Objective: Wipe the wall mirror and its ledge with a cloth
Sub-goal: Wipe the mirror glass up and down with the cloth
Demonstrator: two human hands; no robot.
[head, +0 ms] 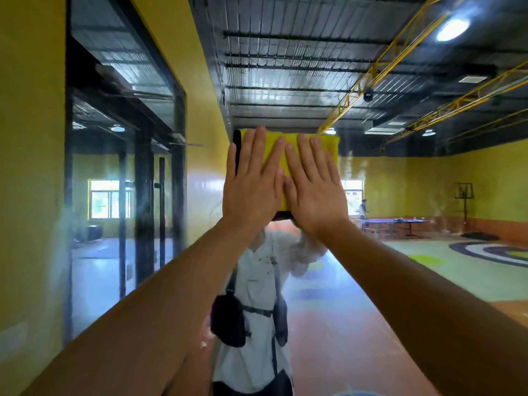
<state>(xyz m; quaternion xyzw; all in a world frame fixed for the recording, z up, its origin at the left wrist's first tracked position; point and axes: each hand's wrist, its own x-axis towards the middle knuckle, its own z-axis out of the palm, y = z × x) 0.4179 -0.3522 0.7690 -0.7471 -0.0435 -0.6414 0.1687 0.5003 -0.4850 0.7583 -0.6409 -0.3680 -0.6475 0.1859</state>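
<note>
Cloth [323, 147]: flat on the mirror [385, 275] glass, high up, over the reflected head; mirror's own edges hard to tell.
Stroke: spread even pressure through both palms; sweep in overlapping passes; probably worth turning the pad to a fresh face once soiled.
Look: yellow, folded into a thick pad, dark strip along its left edge.
Left grip [251, 181]: wide, fingers straight, pressing the pad's left half.
Right grip [315, 190]: wide too, flat on the right half, just beside the other.
Glass: hazy, streaked at the left and low down.
Ledge: out of view.
Reflection: white shirt, black bag [228, 321], table-tennis table [394, 222].
</note>
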